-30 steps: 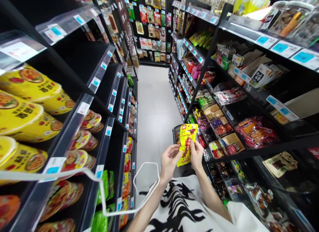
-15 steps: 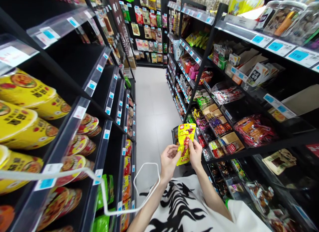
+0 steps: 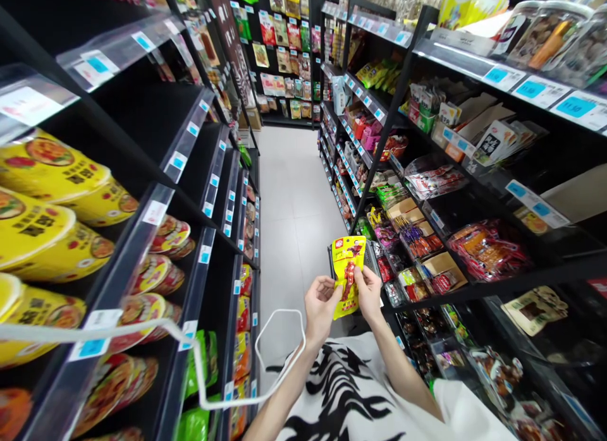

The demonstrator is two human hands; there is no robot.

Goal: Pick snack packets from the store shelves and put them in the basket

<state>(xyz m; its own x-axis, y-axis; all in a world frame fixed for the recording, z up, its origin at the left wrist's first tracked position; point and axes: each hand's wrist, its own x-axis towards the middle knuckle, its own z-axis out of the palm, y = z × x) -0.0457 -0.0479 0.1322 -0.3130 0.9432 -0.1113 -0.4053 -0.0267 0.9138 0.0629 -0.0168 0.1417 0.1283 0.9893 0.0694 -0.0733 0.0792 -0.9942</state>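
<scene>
A yellow snack packet [image 3: 349, 270] with a red logo and a picture of reddish food is held upright in front of my body. My left hand [image 3: 321, 302] pinches its left edge between thumb and fingers. On the other side, my right hand [image 3: 368, 290] grips the right edge, with the thumb lying on the packet's front. The fingers behind the packet are partly hidden. Below both hands is a white top with black markings [image 3: 341, 390].
Yellow tubs [image 3: 38, 239] and bowls of instant noodles [image 3: 161, 273] stand on the left shelves. On the right, bins hold small snack packs [image 3: 417, 239]. A pale tiled aisle [image 3: 284, 175] leads to a back rack. A white cable [image 3: 199, 365] crosses the lower left.
The packet has shifted slightly left and tilted a little between my hands. My right hand has moved slightly left with it. Both hands keep their hold.
</scene>
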